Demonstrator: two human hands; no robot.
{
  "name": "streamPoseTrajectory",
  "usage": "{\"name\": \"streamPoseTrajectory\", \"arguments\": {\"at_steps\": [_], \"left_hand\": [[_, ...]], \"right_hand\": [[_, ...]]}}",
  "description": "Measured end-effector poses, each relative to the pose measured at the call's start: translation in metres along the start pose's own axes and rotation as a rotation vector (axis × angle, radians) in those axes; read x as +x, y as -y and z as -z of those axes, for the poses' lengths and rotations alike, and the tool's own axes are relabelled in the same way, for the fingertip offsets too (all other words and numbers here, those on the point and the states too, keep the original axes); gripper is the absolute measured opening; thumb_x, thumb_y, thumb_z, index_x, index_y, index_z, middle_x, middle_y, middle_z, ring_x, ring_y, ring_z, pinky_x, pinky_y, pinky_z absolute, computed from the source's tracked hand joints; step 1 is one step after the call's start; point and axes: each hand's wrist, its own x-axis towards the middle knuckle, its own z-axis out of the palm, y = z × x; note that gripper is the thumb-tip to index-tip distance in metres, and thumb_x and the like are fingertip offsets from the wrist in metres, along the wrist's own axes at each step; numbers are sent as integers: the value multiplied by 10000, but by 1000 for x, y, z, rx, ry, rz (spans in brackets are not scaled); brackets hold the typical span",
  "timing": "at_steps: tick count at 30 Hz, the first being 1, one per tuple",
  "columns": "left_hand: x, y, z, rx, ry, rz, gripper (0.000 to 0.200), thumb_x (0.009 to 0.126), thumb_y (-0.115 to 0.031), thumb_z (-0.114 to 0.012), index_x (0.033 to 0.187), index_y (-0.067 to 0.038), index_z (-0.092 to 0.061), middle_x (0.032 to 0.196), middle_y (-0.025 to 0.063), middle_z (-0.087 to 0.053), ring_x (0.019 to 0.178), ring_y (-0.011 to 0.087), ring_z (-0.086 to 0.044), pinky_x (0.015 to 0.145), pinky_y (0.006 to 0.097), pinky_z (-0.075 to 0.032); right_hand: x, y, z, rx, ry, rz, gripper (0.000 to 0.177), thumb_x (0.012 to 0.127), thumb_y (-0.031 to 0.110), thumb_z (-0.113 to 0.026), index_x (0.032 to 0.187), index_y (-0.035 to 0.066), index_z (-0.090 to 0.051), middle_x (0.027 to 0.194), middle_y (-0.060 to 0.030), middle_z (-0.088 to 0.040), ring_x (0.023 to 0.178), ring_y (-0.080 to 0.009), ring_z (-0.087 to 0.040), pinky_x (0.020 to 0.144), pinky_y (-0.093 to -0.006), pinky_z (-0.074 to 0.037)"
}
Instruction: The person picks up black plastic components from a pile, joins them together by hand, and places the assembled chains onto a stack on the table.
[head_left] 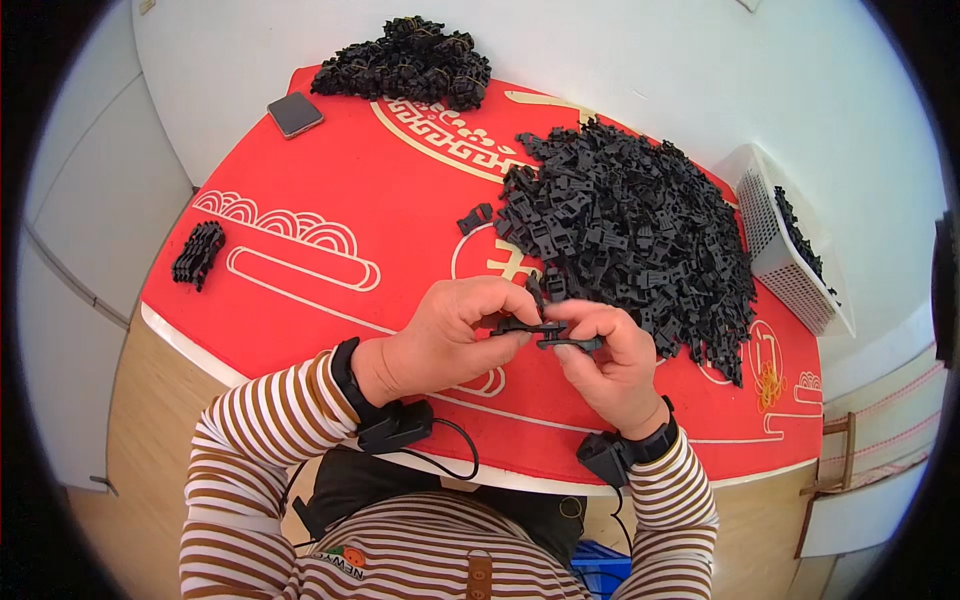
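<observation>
Close together over the front middle of the table, my two hands meet at several small black plastic clips. My left hand [450,325] pinches one black plastic clip [512,327] between thumb and fingers. Between thumb and fingertips of my right hand [612,362] is another black plastic clip [580,344], right against the left one. A further dark piece [536,290] stands up between the hands, partly hidden by fingers. Just beyond them spreads a large heap of loose black clips [630,230], with one stray clip [475,218] at its left.
A red patterned cloth [290,200] covers the table. Banded bundles of clips [410,65] lie at the back, beside a phone [295,115]. A neat stack of clips [199,254] lies left. At right are a white basket [780,240] of clips and yellow rubber bands [768,387].
</observation>
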Motion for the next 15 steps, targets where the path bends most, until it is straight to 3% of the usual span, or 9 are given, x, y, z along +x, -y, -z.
{"name": "streamPoseTrajectory", "arguments": {"at_steps": [3,15], "left_hand": [[0,-3,2,-5,49,20,180,804,113,-582,946,4,-574,894,40,-588,814,80,-571,697,223,-477],[-3,1,-6,-287,-12,78,163,815,75,-583,963,7,-577,913,24,-593,836,67,-575,729,219,-489]], "right_hand": [[-1,1,0,15,13,-29,189,749,-38,-655,867,25,-522,961,-128,-655,805,-164,-651,709,-253,-518],[-3,0,2,111,4,-103,170,751,-39,-655,845,26,-530,943,-123,-658,779,-135,-635,693,-249,-508]]}}
